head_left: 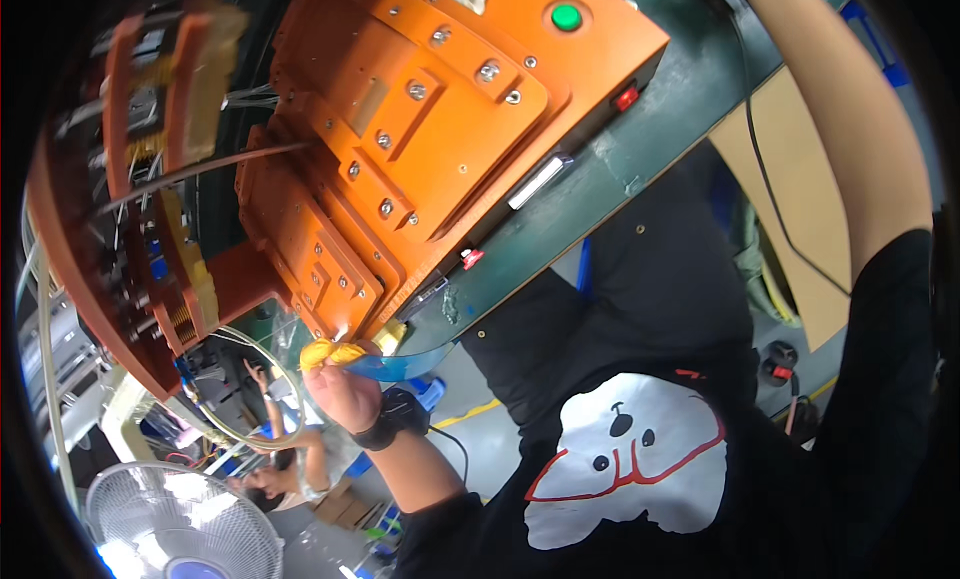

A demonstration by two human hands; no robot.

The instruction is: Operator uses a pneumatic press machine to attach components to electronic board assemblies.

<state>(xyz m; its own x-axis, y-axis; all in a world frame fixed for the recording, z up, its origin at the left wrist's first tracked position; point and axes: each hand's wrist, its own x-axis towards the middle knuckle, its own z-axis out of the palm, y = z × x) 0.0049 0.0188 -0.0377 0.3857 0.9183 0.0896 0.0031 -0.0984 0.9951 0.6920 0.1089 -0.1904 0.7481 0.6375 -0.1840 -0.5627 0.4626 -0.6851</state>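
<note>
My left hand [342, 391], with yellow finger covers [330, 355] and a black wristband [393, 419], is at the near left corner of a large orange fixture [400, 129]. Its fingers are curled together. A blue translucent strip [410, 364] comes out of its grip and bends off to the right. The fixture carries stepped orange plates with several metal screws, a green round button [566, 18] and a red switch [626, 99] on its near side. My right forearm [850, 109] stretches up past the upper right edge, and the hand itself is cut off.
The fixture stands on a dark green bench [600, 169]. A curved reddish-brown frame [90, 289] with yellow-taped parts and cables rises at the left. A fan [185, 524] stands lower left, near another person [300, 469]. A black cable [765, 179] hangs by a tan board [800, 219].
</note>
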